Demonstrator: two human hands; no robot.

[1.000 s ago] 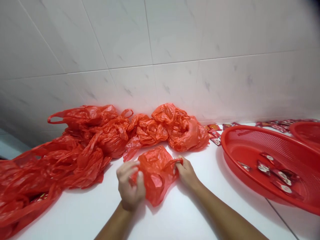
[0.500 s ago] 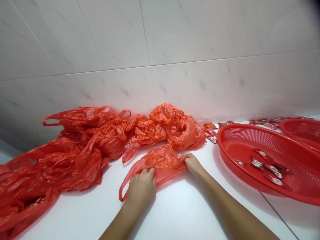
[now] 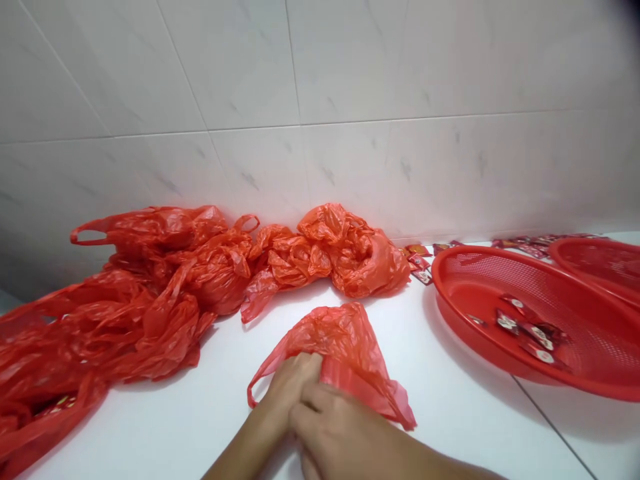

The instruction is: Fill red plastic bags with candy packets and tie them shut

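Observation:
A thin red plastic carrier bag (image 3: 350, 330) lies half flattened on the white surface in front of me. One handle loop sticks out at its left, and a loose corner spreads at its right. My left hand (image 3: 290, 390) is closed on the bag's near edge, its fingertips partly hidden. Crossing in front of it, my right hand (image 3: 340, 427) has its fingers curled in against the left hand. Whatever is between the right fingers is hidden from view.
More crumpled red bags (image 3: 210, 267) are heaped along the tiled wall (image 3: 350, 153) and down the left side. On the right stand a red plastic basket (image 3: 465, 293) holding several small dark red packets (image 3: 530, 333) and a second red basket (image 3: 600, 257). Further packets (image 3: 420, 260) lie behind them.
My right hand has let go of the bag's right corner and come down and left beside my left hand. The bag has shifted nearer, away from the heap, and its right corner hangs loose.

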